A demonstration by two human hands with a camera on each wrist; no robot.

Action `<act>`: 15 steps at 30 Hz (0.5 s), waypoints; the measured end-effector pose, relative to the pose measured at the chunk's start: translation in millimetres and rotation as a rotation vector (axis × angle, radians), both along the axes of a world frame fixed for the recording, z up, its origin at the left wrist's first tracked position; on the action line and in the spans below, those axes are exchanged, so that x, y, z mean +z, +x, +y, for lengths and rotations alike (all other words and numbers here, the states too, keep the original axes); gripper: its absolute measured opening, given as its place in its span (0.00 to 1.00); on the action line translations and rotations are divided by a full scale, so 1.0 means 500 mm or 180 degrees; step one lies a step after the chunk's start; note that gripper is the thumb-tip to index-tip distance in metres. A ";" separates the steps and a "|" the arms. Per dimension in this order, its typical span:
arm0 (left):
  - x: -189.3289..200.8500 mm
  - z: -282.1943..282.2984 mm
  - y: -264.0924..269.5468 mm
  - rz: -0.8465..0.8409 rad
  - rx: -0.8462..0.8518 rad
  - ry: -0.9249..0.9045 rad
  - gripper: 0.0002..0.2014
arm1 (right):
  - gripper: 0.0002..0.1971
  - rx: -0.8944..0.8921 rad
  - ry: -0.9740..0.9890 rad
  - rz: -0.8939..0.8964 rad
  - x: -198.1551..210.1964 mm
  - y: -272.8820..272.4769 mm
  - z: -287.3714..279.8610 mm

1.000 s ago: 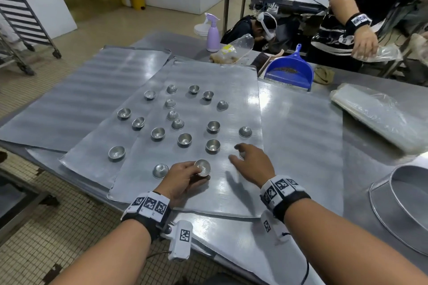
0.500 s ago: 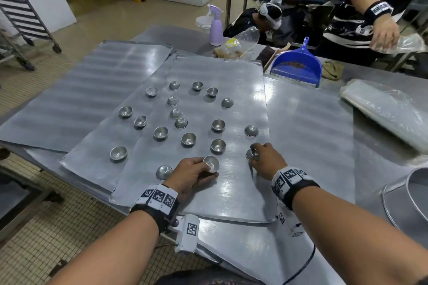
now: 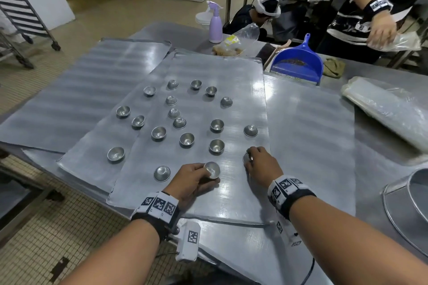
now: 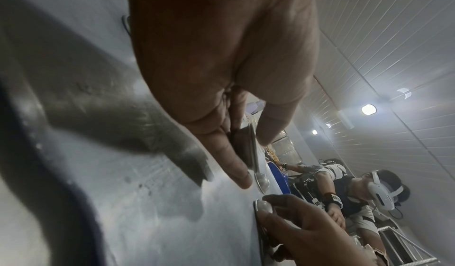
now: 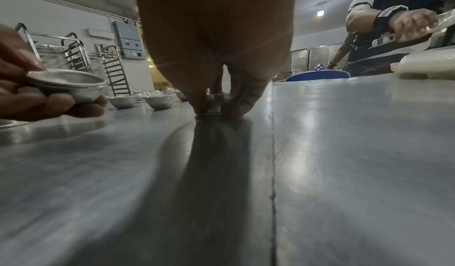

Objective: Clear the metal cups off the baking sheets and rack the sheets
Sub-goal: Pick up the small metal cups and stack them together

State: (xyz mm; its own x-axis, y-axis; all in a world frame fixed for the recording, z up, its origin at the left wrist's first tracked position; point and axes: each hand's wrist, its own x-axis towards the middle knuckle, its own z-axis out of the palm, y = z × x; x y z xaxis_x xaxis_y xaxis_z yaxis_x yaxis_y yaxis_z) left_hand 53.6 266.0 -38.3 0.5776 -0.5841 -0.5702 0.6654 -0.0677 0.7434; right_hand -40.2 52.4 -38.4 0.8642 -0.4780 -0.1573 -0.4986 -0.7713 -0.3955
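Now the right hand (image 3: 262,164) has closed its fingers on an upside-down cup (image 5: 214,102) near the sheet's (image 3: 231,201) right edge; the left hand (image 3: 193,179) grips its cup (image 3: 212,169).

The head view looks forward and down from above onto the worktop (image 3: 382,146) and both forearms, with the top baking sheet (image 3: 231,71) central. The left wrist view sits low and rolled, close behind the left hand (image 4: 221,65), facing toward 2 o'clock. The right wrist view skims the sheet surface from just behind the right hand (image 5: 216,36), facing 12 o'clock. All three share the blue dustpan (image 3: 296,62).
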 end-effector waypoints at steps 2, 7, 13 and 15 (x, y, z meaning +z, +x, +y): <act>0.004 0.000 -0.004 0.0028 0.0011 0.0019 0.14 | 0.17 0.0022 0.0027 0.0003 0.004 -0.005 0.006; 0.013 0.013 -0.019 0.0051 -0.0001 0.0136 0.13 | 0.21 0.0065 0.0253 -0.0179 0.012 -0.023 0.036; 0.017 0.038 -0.041 -0.0036 0.0097 0.0284 0.14 | 0.08 0.0342 0.0479 -0.0305 0.019 -0.039 0.062; 0.019 0.047 -0.047 -0.0065 0.0116 0.0322 0.13 | 0.08 0.0420 0.0513 -0.0303 0.019 -0.045 0.066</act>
State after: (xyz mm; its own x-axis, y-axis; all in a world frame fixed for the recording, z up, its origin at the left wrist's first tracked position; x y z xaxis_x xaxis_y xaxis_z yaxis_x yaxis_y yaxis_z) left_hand 30.2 289.7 -28.9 0.6094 -0.5026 -0.6131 0.6536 -0.1192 0.7474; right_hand -62.6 85.5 -29.2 0.9321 -0.3352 -0.1372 -0.3522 -0.7504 -0.5594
